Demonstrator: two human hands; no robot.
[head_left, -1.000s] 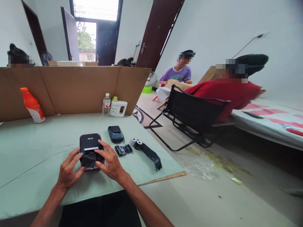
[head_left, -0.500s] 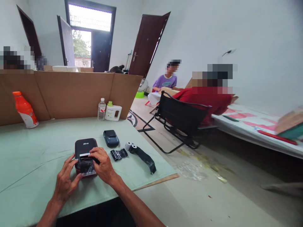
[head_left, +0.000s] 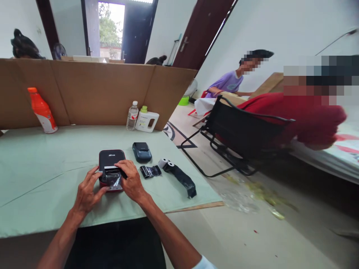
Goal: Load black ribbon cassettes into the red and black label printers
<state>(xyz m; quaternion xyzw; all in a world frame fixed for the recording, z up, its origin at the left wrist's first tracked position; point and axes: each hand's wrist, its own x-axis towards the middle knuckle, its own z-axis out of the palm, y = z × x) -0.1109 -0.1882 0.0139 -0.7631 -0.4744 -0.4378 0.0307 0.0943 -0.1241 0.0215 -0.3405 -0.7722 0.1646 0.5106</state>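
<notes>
A small black and red label printer (head_left: 110, 161) stands on the pale green table (head_left: 42, 168) in front of me. My left hand (head_left: 88, 191) grips its left front corner, fingers curled on it. My right hand (head_left: 130, 180) presses on its right front, fingers closed over a piece of clear plastic film (head_left: 114, 182) at the printer's front. A smaller dark blue printer (head_left: 141, 151) lies just behind and to the right. To the right of my hand lie a crumpled black wrapper (head_left: 150, 171) and two paper rolls (head_left: 165, 164) in a long black sleeve.
A cardboard screen (head_left: 98, 93) stands along the table's far edge, with an orange bottle (head_left: 42, 110), a water bottle (head_left: 132, 116) and a white jug (head_left: 147, 120) before it. To the right stands a black folding chair (head_left: 238, 134); two people sit beyond it.
The camera view has swung and tilted. Both hands stay on the black and red printer; the fingers have shifted on the clear film at its front.
</notes>
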